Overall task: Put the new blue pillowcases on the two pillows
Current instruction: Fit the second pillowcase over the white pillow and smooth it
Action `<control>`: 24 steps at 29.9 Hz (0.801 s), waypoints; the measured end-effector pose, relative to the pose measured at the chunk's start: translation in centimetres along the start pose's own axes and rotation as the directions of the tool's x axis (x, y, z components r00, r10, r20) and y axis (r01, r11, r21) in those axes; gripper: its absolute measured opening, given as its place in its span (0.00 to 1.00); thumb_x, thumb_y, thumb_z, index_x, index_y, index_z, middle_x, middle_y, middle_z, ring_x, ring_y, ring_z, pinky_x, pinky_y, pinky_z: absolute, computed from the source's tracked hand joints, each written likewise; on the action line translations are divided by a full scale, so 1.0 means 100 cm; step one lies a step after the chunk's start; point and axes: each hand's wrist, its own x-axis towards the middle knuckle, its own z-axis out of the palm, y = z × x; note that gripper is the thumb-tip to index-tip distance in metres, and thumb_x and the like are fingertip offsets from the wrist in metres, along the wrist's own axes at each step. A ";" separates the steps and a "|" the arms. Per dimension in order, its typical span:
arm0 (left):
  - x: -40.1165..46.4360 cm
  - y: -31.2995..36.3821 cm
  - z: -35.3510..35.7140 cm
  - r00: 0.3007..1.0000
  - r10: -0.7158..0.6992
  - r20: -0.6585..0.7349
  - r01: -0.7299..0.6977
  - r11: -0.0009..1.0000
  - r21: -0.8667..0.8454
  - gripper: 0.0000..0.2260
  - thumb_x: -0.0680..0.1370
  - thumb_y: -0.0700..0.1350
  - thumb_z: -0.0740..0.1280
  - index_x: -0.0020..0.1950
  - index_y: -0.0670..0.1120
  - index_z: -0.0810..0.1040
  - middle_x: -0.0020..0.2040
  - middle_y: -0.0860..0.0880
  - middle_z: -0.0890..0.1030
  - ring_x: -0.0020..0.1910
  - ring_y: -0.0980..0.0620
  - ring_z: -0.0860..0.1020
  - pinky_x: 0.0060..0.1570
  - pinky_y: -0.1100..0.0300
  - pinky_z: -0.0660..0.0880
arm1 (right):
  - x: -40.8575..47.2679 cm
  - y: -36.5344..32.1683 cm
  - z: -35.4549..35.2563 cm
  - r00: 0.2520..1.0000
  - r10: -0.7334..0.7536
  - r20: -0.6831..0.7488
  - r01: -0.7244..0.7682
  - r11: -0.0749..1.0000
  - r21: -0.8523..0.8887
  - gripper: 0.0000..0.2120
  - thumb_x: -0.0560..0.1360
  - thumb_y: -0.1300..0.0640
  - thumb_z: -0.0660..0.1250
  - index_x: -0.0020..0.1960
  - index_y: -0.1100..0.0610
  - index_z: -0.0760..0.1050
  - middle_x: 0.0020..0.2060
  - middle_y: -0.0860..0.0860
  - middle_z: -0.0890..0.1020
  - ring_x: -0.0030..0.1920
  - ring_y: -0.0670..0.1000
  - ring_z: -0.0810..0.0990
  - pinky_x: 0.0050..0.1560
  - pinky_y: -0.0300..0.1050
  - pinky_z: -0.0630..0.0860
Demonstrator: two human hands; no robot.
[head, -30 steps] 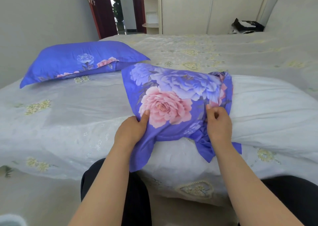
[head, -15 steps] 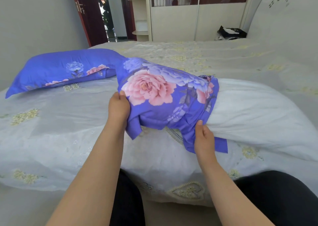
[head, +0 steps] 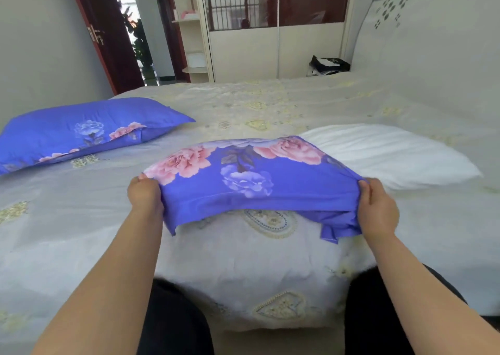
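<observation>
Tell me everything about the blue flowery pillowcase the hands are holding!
The pillowcase is bright blue, thin soft-looking cloth printed with big pink and pale blue flowers. It is stretched wide across the near end of the white pillow, covering only that end. The left hand grips its left edge and the right hand grips its bunched right edge. Its lower hem hangs loose above the bedspread.

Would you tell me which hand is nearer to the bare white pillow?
Right. The right hand grips the pillowcase beside the white pillow; the left hand holds the far end.
</observation>
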 end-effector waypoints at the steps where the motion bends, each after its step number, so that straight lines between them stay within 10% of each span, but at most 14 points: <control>1: 0.000 -0.011 -0.002 1.000 0.009 0.008 -0.009 1.000 0.009 0.16 0.83 0.43 0.53 0.62 0.35 0.72 0.63 0.36 0.75 0.52 0.44 0.75 0.52 0.52 0.71 | -0.001 -0.001 0.001 0.999 0.029 -0.026 -0.028 0.999 0.031 0.18 0.78 0.46 0.49 0.48 0.56 0.72 0.36 0.54 0.75 0.38 0.58 0.73 0.38 0.47 0.64; 7: -0.002 -0.027 -0.006 0.997 0.067 0.047 -0.073 0.988 0.138 0.15 0.82 0.44 0.53 0.57 0.36 0.73 0.54 0.38 0.77 0.48 0.42 0.73 0.48 0.54 0.68 | -0.013 -0.067 -0.006 0.923 -0.200 -0.330 0.253 0.959 0.126 0.13 0.77 0.53 0.61 0.55 0.61 0.74 0.52 0.57 0.77 0.55 0.57 0.72 0.56 0.51 0.69; 10: -0.005 -0.031 -0.004 0.997 0.050 0.056 -0.058 0.988 0.146 0.15 0.82 0.44 0.53 0.58 0.35 0.73 0.56 0.37 0.76 0.51 0.40 0.74 0.49 0.54 0.68 | 0.016 -0.098 -0.002 0.994 -0.101 0.034 0.104 0.989 -0.102 0.22 0.78 0.44 0.57 0.60 0.60 0.73 0.58 0.58 0.76 0.58 0.60 0.73 0.55 0.52 0.69; 15: -0.011 -0.040 -0.013 0.995 0.091 0.034 -0.096 0.976 0.197 0.16 0.83 0.45 0.53 0.58 0.35 0.73 0.55 0.36 0.76 0.48 0.42 0.73 0.49 0.54 0.67 | 0.058 -0.124 0.019 0.842 0.109 0.528 -0.069 0.993 -0.096 0.23 0.80 0.46 0.56 0.54 0.66 0.76 0.53 0.63 0.80 0.55 0.61 0.78 0.46 0.45 0.69; 20: -0.016 -0.037 -0.014 0.976 0.211 0.059 -0.219 0.932 0.288 0.16 0.82 0.45 0.53 0.57 0.37 0.76 0.55 0.36 0.79 0.54 0.37 0.76 0.54 0.50 0.71 | 0.075 -0.083 0.009 0.981 0.093 0.169 -0.073 0.990 -0.122 0.15 0.78 0.49 0.58 0.41 0.59 0.73 0.46 0.61 0.80 0.50 0.62 0.78 0.44 0.46 0.68; 24: -0.017 -0.036 -0.015 0.979 0.186 0.080 -0.199 0.825 0.529 0.16 0.82 0.45 0.53 0.59 0.35 0.73 0.59 0.33 0.75 0.59 0.34 0.73 0.57 0.47 0.68 | 0.075 -0.072 0.014 0.918 0.175 0.355 -0.091 0.966 -0.241 0.16 0.76 0.48 0.60 0.34 0.58 0.69 0.33 0.55 0.74 0.39 0.59 0.74 0.38 0.44 0.66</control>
